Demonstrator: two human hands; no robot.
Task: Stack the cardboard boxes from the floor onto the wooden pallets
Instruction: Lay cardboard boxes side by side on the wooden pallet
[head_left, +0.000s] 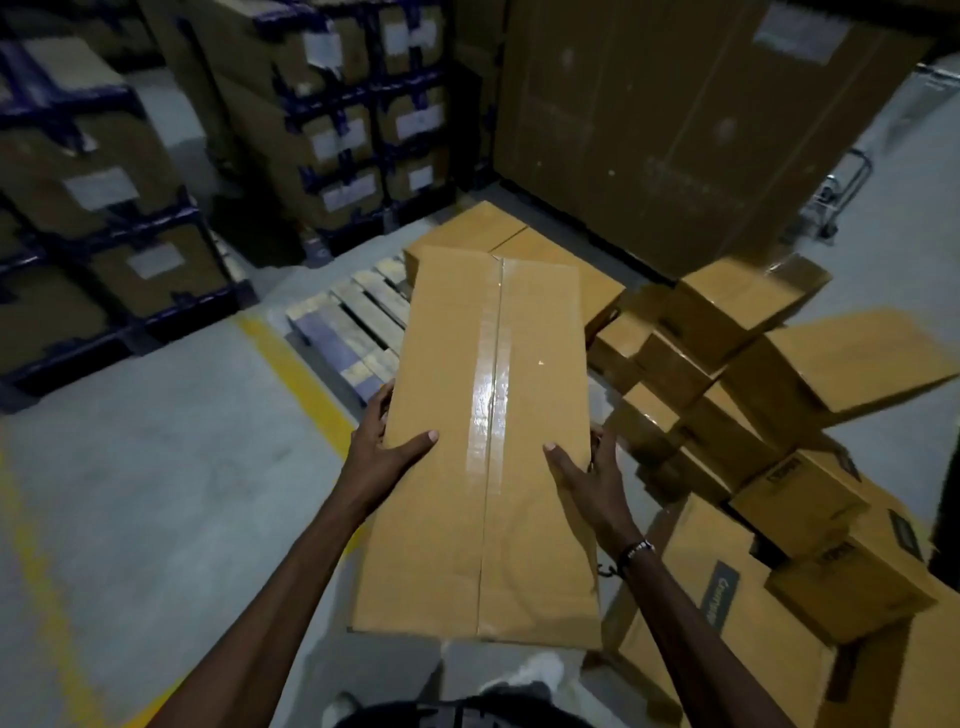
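We see a dim indoor scene, warm-toned overall. Glare streaks the tape on the long box, so light comes from above. Far racks at left look soft w/ motion blur; right-side pile of boxes is smeared too. Wide-angle bending shows at edges, corners darkest.

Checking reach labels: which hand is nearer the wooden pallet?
Left. The left hand grips the carried box on the side facing the wooden pallet; the right hand grips the opposite side, toward the box pile.
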